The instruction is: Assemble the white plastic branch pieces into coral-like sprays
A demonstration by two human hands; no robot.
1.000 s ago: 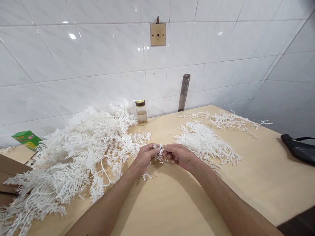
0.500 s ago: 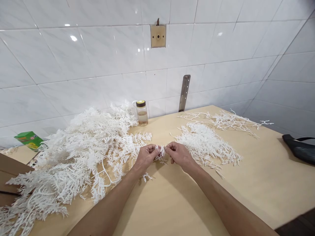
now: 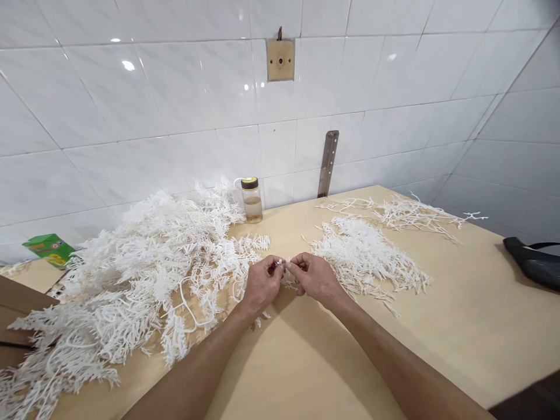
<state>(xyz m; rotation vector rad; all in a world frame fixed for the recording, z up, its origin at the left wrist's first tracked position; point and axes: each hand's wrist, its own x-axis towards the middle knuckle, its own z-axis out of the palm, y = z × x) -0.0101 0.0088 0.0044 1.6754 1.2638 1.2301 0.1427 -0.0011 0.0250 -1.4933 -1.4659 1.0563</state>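
Note:
My left hand (image 3: 263, 281) and my right hand (image 3: 314, 275) meet over the middle of the table, fingertips almost touching. Both are closed in a pinch on a small white plastic sprig (image 3: 280, 263), mostly hidden by the fingers. To the left spreads a large heap of white feathery plastic branches (image 3: 144, 274). A flatter pile of small white sprigs (image 3: 365, 251) lies just right of my right hand. Behind that pile are bare white branched stems (image 3: 413, 216). A few loose white bits lie under my hands.
A lidded bottle with liquid (image 3: 252, 204) stands near the tiled wall. A metal strip (image 3: 328, 164) leans on the wall. On the left are a green box (image 3: 50, 249) and a brown carton edge (image 3: 21, 309). A black object (image 3: 534, 261) sits at the right edge of the table (image 3: 464, 326).
My hands have drawn slightly closer together. The sprig that showed between the fingertips is now mostly covered by them. The piles have not changed.

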